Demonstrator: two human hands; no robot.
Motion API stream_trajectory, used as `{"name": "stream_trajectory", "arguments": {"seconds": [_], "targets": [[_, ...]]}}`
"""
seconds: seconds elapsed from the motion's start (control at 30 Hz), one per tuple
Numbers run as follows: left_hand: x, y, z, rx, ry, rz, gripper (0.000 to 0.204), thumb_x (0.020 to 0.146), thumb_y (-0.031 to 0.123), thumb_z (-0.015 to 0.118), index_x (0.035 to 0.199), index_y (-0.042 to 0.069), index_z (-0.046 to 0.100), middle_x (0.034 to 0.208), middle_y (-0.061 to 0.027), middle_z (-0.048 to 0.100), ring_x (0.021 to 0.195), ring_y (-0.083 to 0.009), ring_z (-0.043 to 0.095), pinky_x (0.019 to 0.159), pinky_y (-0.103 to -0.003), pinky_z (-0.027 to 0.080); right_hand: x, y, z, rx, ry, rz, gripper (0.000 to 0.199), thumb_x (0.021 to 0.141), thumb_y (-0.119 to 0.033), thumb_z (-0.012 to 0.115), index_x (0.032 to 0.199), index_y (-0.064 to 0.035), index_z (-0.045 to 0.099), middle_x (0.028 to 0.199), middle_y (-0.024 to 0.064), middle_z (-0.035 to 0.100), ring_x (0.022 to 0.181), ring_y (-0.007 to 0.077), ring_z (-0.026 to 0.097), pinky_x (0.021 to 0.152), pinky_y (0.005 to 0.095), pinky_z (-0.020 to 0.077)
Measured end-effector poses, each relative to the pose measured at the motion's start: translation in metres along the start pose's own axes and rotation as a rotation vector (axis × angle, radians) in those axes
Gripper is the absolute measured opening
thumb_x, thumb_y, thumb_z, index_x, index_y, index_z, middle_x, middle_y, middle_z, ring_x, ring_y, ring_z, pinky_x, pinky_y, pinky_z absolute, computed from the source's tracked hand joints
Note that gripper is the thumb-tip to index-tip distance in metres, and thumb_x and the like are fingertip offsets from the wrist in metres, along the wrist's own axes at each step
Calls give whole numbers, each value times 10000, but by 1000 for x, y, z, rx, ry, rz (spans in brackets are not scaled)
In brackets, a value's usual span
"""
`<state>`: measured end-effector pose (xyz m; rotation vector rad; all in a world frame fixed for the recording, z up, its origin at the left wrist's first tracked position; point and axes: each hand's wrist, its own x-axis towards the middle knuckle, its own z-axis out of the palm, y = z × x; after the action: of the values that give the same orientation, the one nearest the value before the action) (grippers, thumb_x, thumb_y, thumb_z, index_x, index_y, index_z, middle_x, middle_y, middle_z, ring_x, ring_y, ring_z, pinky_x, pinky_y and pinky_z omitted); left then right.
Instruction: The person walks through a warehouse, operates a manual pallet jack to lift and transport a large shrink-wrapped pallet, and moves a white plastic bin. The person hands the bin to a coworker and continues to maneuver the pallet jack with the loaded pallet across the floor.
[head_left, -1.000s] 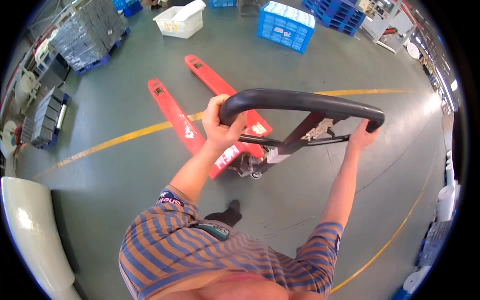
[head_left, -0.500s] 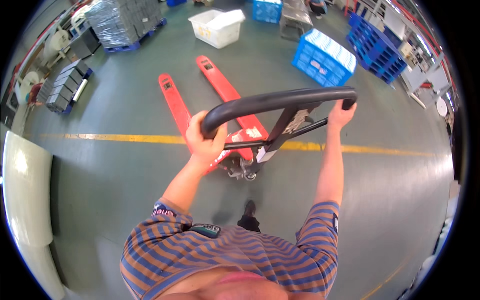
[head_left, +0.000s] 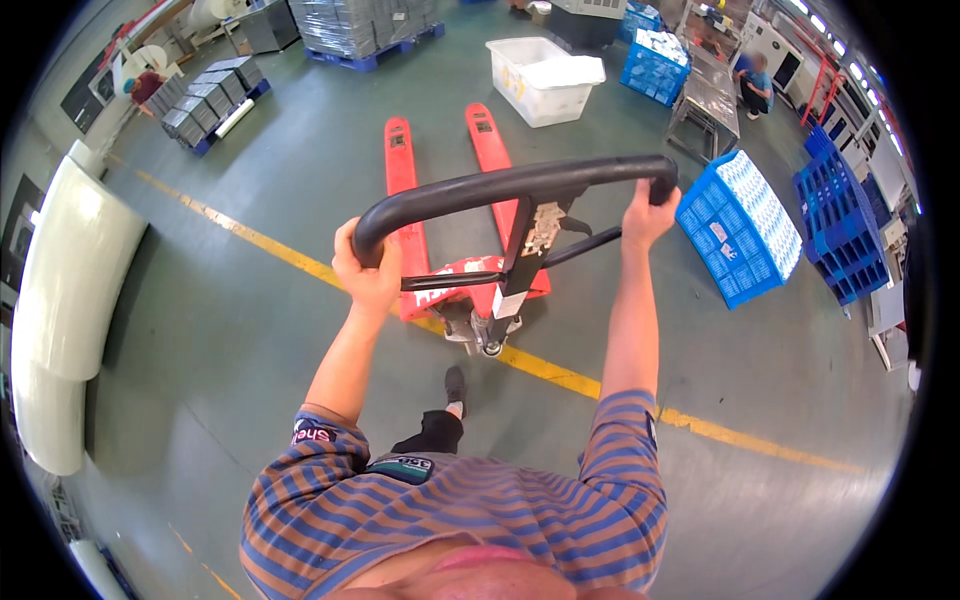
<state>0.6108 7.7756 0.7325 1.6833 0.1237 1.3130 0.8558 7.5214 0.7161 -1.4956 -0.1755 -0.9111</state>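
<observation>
A red hand pallet truck (head_left: 403, 165) stands ahead of me, its two bare forks pointing away. Its black loop handle (head_left: 520, 177) spans the space between my arms. My left hand (head_left: 367, 268) is wrapped round the left end of the loop, and my right hand (head_left: 648, 216) grips the right end. A small lever sits under the loop near the central post. The truck's steering wheels (head_left: 490, 347) rest on the floor close to the yellow line, just ahead of my shoe (head_left: 455, 388).
Beyond the forks stands a white tub (head_left: 545, 95). To the right are a blue crate (head_left: 735, 240), stacked blue pallets (head_left: 840, 225) and a metal table (head_left: 708, 95); a person (head_left: 755, 83) crouches behind. Wrapped grey stacks (head_left: 350, 25) stand far left, large pale rolls (head_left: 75, 290) nearer.
My view and the pallet truck have turned to the left relative to the surroundings. The yellow line now runs slantwise, and the tub and crate appear farther right. Both hands keep their grip.
</observation>
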Motion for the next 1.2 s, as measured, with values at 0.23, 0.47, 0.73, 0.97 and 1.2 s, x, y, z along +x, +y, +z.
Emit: {"name": "stream_trajectory", "arguments": {"seconds": [0.23, 0.47, 0.73, 0.97, 1.2], "targets": [[74, -94, 0, 11, 93, -11, 261, 757, -37, 559, 984, -19, 432, 762, -17, 509, 638, -49, 455, 581, -171, 381, 2, 43, 125, 43, -22, 15, 272, 722, -207, 675, 811, -18, 501, 614, 17, 518, 559, 87, 464, 547, 224, 407], [179, -212, 5, 10, 84, 49, 191, 762, -10, 557, 929, -20, 463, 715, 0, 477, 601, -51, 407, 549, -172, 345, -9, 66, 214, -6, 18, 7, 329, 718, -261, 682, 843, -25, 490, 609, 29, 528, 543, 97, 489, 535, 237, 416], [261, -313, 42, 3, 102, 44, 214, 752, -6, 577, 944, -8, 481, 758, -3, 521, 636, -50, 459, 586, -176, 381, 32, 119, 321, 9, -40, 52, 321, 716, -217, 692, 864, -13, 493, 648, 26, 549, 575, 79, 491, 556, 222, 417], [322, -408, 52, 104, 158, 29, 190, 763, 20, 569, 932, 4, 482, 737, -14, 528, 617, -57, 473, 563, -175, 380, 35, 173, 417, 288, -98, 137, 308, 728, -128, 678, 910, 10, 472, 793, 32, 558, 706, 73, 512, 672, 189, 413], [417, -517, 89, 5, 135, 21, 191, 758, 18, 568, 930, 2, 486, 746, -17, 543, 620, -71, 495, 562, -199, 408, 51, 214, 504, 317, -148, 90, 309, 751, -90, 648, 939, 19, 428, 854, 50, 530, 768, 85, 504, 715, 187, 389]]}}
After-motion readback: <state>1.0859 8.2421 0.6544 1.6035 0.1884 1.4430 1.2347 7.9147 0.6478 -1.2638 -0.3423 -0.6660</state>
